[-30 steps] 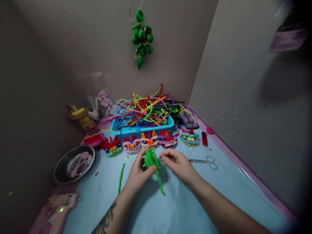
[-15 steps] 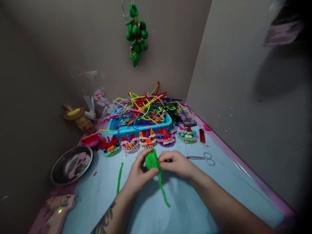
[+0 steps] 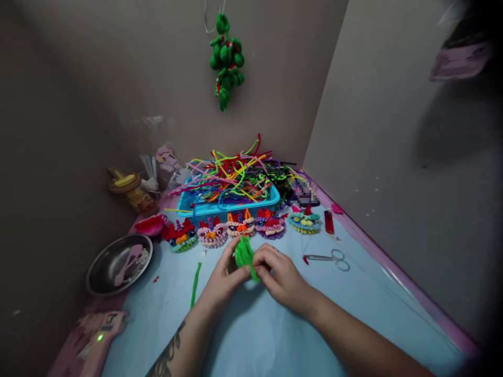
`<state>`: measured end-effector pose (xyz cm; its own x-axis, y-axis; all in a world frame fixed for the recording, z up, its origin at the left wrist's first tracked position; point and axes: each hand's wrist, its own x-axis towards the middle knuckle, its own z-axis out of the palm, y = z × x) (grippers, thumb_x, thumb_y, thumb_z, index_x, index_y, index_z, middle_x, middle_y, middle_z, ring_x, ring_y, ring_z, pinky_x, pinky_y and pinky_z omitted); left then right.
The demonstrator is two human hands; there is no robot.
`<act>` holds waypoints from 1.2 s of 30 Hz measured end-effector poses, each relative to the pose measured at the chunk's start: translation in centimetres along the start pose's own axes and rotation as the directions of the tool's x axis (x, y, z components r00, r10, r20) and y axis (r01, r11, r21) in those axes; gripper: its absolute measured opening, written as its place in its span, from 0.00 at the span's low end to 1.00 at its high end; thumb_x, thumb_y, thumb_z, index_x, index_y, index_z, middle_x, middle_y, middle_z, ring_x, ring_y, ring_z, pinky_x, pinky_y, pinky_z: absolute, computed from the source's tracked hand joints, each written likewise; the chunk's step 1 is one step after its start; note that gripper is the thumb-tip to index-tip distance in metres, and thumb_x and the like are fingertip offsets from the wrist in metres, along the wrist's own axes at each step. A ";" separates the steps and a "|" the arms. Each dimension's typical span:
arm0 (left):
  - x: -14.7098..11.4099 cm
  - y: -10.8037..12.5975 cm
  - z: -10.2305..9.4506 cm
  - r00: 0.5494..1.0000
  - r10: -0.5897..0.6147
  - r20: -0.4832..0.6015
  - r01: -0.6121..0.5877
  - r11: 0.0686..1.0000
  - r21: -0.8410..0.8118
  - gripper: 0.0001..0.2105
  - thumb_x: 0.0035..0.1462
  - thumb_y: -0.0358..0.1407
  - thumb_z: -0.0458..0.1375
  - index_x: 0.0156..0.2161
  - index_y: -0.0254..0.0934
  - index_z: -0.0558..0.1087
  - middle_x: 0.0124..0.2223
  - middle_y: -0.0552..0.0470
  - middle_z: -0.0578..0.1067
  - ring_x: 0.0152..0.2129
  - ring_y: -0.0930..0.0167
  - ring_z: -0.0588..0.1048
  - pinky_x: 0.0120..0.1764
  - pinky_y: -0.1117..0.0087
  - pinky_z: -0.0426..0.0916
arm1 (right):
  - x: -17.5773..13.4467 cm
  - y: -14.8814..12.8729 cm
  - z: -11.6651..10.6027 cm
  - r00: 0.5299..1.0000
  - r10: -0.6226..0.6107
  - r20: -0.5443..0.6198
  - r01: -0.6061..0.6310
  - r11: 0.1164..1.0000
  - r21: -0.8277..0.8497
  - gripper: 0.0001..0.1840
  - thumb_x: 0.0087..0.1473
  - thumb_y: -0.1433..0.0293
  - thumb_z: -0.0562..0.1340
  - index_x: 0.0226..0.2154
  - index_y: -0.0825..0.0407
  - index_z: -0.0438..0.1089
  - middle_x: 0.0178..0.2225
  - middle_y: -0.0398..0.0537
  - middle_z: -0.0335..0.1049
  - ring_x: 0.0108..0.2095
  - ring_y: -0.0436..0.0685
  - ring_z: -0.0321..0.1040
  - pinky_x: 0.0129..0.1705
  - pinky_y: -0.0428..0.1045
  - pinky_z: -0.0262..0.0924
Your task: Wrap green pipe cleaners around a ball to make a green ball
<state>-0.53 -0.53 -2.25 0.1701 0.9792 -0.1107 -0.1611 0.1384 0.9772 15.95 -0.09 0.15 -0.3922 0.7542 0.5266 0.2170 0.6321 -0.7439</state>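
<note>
Grip (image 3: 225, 277) narrow around green bundle (image 3: 244, 252)

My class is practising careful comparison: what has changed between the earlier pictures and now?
The right hand has moved slightly left and now pinches at the right edge of the bright green, fuzzy coiled bundle. The bundle's loose end, which hung below it, no longer hangs in view. The left hand still holds the bundle; the silver metal scissors and straight green fuzzy strip lie as before.
</note>
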 end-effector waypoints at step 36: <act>0.3 0.7 -0.5 0.959 0.264 -0.107 -0.190 0.872 0.451 0.28 0.44 0.37 0.63 0.52 0.36 0.65 0.50 0.43 0.69 0.49 0.59 0.68 0.51 0.59 0.62 | -0.5 -0.8 0.4 0.959 -0.275 0.071 0.283 0.945 -0.162 0.11 0.55 0.79 0.55 0.39 0.50 0.65 0.34 0.49 0.69 0.34 0.55 0.62 0.37 0.52 0.61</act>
<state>-1.13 -0.08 -1.65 0.0166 0.9910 0.1327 0.2660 -0.1323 0.9548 15.63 -1.04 0.28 -0.4994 0.5366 0.6802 0.2390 0.8400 -0.4871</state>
